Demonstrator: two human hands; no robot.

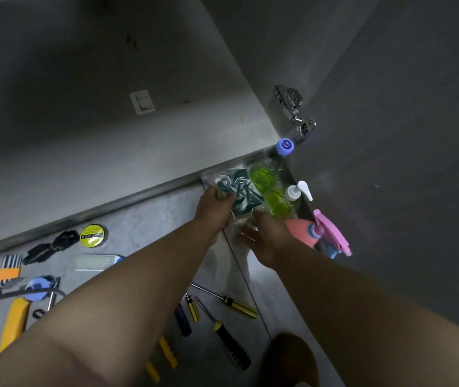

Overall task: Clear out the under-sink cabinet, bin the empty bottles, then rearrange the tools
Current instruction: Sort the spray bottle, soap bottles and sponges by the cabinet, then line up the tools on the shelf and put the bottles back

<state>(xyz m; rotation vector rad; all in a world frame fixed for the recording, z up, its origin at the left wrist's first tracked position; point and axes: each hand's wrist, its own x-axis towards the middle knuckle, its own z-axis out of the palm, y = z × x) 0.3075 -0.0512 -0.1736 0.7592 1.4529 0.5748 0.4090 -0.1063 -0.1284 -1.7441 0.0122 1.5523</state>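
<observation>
My left hand (213, 212) grips a clear plastic bag with dark green scrub pads (238, 192) inside, at the cabinet's front right corner. Just below the bag, my right hand (261, 238) has relaxed fingers touching the plastic. Behind the bag stand a clear bottle with a blue cap (285, 146) and green liquid, a pump bottle (292, 195) of green liquid, and a pink spray bottle (326, 233) next to the open cabinet door (390, 135). The cabinet floor (97, 135) is bare grey.
Tools lie on the tiled floor: three screwdrivers (233, 303), a yellow-handled cutter (14, 322), a roll of PVC tape (93, 236), black cable ties (52, 245), blue tape (37, 287), a metal pipe at the left edge. A door hinge (292, 107) juts out above the bottles.
</observation>
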